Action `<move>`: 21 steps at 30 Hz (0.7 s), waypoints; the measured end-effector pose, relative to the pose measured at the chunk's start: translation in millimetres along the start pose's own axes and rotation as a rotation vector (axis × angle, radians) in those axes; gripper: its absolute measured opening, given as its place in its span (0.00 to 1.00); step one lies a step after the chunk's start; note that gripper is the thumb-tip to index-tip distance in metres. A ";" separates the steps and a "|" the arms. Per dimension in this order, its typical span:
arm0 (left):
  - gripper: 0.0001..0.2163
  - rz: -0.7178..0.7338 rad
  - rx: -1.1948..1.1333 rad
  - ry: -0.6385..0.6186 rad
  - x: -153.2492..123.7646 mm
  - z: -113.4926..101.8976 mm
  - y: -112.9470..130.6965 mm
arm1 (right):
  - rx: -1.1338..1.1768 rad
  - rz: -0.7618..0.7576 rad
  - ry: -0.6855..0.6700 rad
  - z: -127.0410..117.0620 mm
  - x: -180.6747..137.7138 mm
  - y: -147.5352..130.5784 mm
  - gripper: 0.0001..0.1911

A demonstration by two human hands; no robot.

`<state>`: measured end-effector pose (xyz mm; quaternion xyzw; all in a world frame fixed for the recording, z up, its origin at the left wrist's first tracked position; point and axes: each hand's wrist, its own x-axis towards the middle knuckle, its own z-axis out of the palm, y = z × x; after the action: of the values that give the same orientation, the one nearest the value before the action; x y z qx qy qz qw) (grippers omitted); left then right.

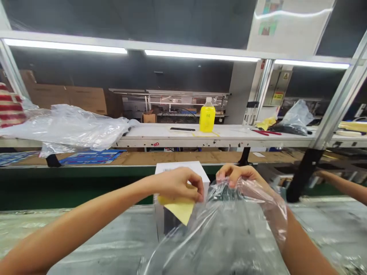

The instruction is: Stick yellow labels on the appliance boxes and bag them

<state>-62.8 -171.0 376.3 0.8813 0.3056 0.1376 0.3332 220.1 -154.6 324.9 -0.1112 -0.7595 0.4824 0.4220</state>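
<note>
Left grip [183, 185]: curled closed around a yellow sheet [181, 212], just in front of the white box [197, 168]; we seem to bunch it so it stays with the hand, one corner hanging free.
Right grip [241, 175]: pinched tight, thumb against fingers, on the gathered edge of a clear bag [229, 236], right of the white box; holding it high probably keeps the film from slumping.
Clear bag: in front of the white box and to its right, drooping toward us; we cannot tell whether anything is inside.
Table [114, 236]: film-covered, spreading left and right of the white box; the covering perhaps guards against scratches.
Shelf [166, 142]: beyond and above the white box; on it we see an upright yellow bottle [207, 117], likely parked within reach but out of the way, and crumpled plastic [74, 126] farther left.
Co-worker: a forearm [346, 186], well right of the white box.
</note>
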 end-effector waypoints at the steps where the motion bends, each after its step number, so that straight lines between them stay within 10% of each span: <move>1: 0.05 -0.026 0.018 0.015 1.9 -1.9 -2.7 | -0.032 0.028 0.002 -4.1 -4.4 -1.7 0.14; 7: 0.07 0.001 0.278 0.147 12.8 -20.9 -8.3 | -0.245 0.387 0.225 -43.3 -17.2 -22.7 0.31; 11: 0.09 -0.030 0.429 0.187 20.9 -22.4 -13.4 | -0.375 0.279 0.440 -54.7 -24.1 -42.2 0.17; 16: 0.08 -0.009 0.377 0.194 27.6 -27.3 -19.1 | -0.666 0.357 0.173 -5.0 -17.7 -51.9 0.40; 21: 0.09 -0.105 0.166 0.040 25.7 -34.9 -20.5 | -1.009 0.407 -0.065 9.5 -11.8 -41.5 0.13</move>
<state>-67.7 -125.1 389.3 0.8856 0.3684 0.1116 0.2599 230.2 -188.6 351.1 -0.4299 -0.8724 0.1334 0.1907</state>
